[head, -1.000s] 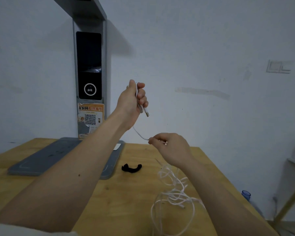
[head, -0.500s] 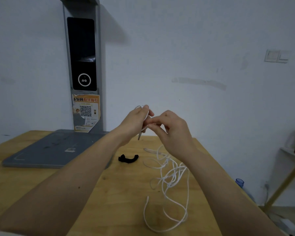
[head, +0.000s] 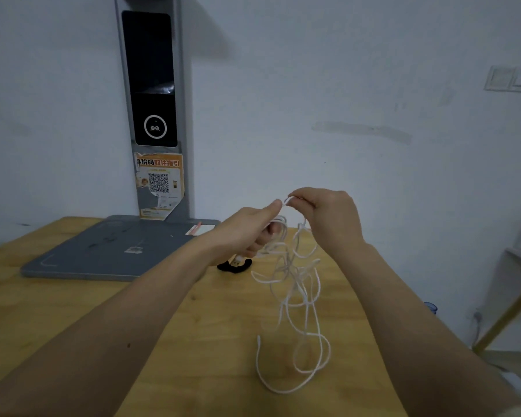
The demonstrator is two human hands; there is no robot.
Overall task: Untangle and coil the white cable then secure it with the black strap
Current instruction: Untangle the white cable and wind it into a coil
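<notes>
Both hands are raised above the wooden counter [head: 73, 302]. The left hand [head: 247, 233] has its fingers curled round a few loops of the white cable [head: 298, 290], a plug end poking out below the fist. The right hand [head: 328, 218] pinches a strand at the top, just beside the left thumb. The rest of the cable hangs in a loose tangle (its lowest loops lie on the counter). The black strap [head: 234, 265] lies on the counter behind the left hand, near the grey base plate [head: 109, 251].

both hands lift a tangled white cable [head: 295, 284] above the wooden table [head: 73, 302]
left hand [head: 247, 233] grips loops; right hand [head: 328, 218] pinches a strand; black strap [head: 227, 267] lies beneath.
</notes>
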